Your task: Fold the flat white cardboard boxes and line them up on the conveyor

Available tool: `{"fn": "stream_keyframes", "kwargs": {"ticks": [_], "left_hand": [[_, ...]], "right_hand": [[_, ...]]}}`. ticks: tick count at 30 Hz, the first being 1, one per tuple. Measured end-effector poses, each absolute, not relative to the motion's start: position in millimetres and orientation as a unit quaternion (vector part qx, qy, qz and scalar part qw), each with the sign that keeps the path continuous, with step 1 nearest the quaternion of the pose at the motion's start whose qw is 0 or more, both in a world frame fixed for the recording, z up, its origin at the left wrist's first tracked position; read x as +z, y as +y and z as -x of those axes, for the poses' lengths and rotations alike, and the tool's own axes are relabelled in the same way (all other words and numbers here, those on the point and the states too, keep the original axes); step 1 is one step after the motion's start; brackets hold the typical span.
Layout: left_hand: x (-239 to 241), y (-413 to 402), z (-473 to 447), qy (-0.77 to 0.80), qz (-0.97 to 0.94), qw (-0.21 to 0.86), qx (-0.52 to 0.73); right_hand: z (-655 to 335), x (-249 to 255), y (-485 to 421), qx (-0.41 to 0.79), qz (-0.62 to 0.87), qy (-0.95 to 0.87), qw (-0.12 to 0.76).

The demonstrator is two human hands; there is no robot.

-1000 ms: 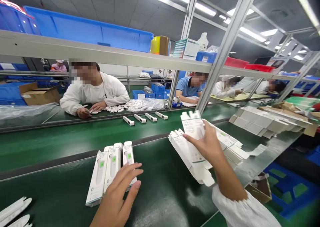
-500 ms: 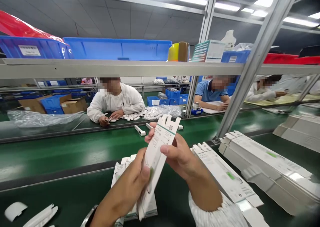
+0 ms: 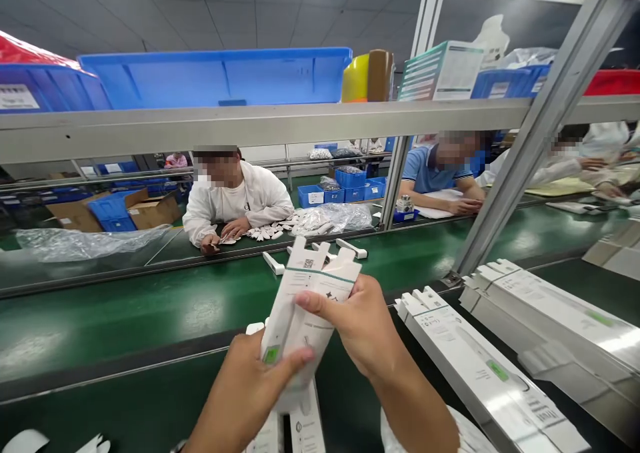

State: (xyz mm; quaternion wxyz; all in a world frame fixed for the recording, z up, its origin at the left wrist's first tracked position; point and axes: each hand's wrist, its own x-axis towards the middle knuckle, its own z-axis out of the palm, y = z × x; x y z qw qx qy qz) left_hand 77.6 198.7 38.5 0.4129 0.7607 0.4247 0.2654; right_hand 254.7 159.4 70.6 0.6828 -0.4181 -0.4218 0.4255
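Observation:
Between both hands is a white folding carton with a green label patch, printed text and a QR code near its far end. Its end flaps stand up unfolded, away from me. My left hand grips the near left side, thumb across the face. My right hand holds the upper right edge, thumb pressed on the printed panel. Below the held carton, other white cartons lie on the dark green surface, partly hidden by my hands.
Stacks of flat cartons lie at the right. White plastic pieces sit on the green belt. A metal shelf carries blue bins and tape rolls. Across the belt sit co-workers. A slanted metal post stands at right.
The carton has turned and widened, so its broad printed faces and green patch now show. My right thumb has shifted left across it. The camera view has tilted down and come closer.

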Motion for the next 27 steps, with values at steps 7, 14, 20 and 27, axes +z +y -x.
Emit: {"fn": "stream_keyframes", "kwargs": {"ticks": [7,14,20,27], "left_hand": [[14,209,-84,0.391,-0.785,0.377,0.298],[23,179,-90,0.308,-0.639,0.517,0.479],[47,158,-100,0.342,-0.587,0.429,0.595],[16,166,-101,0.234,-0.712,0.264,0.607]], "right_hand": [[-248,65,167,0.415,0.378,-0.427,0.709],[-224,61,143,0.47,0.344,-0.546,0.602],[-199,53,127,0.354,0.353,-0.559,0.661],[-200,59,132,0.411,0.32,-0.424,0.741]]}}
